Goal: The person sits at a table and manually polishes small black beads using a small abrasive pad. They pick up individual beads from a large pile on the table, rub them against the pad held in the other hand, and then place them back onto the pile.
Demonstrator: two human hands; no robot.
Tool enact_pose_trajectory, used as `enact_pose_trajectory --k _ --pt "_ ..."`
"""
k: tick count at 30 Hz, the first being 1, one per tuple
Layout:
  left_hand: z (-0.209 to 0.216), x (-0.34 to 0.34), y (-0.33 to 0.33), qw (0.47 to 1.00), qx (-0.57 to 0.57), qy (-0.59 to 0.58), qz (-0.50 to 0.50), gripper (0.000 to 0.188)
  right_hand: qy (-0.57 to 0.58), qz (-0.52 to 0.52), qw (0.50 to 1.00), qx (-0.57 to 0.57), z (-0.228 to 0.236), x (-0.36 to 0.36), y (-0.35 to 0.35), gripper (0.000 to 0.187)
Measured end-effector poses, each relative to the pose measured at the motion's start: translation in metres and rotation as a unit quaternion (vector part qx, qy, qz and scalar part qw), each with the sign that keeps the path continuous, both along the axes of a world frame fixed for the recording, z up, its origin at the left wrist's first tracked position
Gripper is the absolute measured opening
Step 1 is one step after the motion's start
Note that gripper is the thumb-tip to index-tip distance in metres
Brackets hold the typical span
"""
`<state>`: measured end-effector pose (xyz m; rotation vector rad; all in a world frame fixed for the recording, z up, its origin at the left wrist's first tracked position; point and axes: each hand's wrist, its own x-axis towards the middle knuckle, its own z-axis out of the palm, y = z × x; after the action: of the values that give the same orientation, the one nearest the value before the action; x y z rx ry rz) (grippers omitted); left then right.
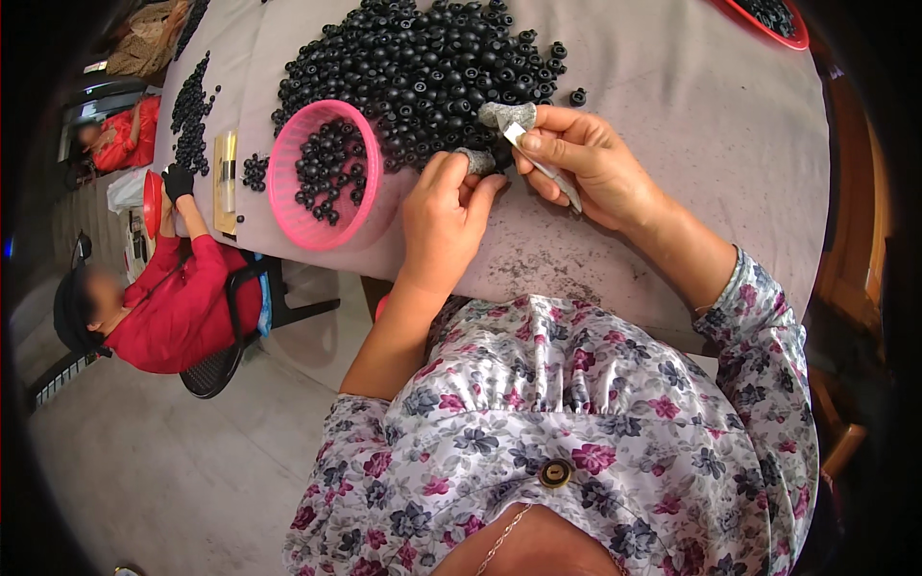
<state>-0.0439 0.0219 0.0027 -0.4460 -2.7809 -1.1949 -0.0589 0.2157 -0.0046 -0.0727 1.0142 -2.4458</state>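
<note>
Tool (552, 175) in right hand (603, 173) looks white-ended, any lettering illegibly small.

At the left hand's (444, 219) fingers (449, 173), anything gripped is too dark and small to tell. The right hand (597, 171) partly hides the white tool (551, 175). The top edge cuts off the heap of black pieces (423, 82) and the red basin (798, 39), and a seated co-worker's (182, 322) face is blurred.
</note>
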Motion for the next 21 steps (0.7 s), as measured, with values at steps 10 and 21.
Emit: enact_pose_trajectory --k 10,21 --pt "0.004 0.000 0.003 0.996 -0.077 0.038 -0.027 0.024 0.006 -0.005 1.000 0.007 -0.002 0.000 0.000 0.015" --pt "0.009 0.021 -0.007 0.998 0.027 -0.051 -0.027 0.021 0.013 0.005 1.000 0.015 -0.002 0.002 -0.001 0.011"
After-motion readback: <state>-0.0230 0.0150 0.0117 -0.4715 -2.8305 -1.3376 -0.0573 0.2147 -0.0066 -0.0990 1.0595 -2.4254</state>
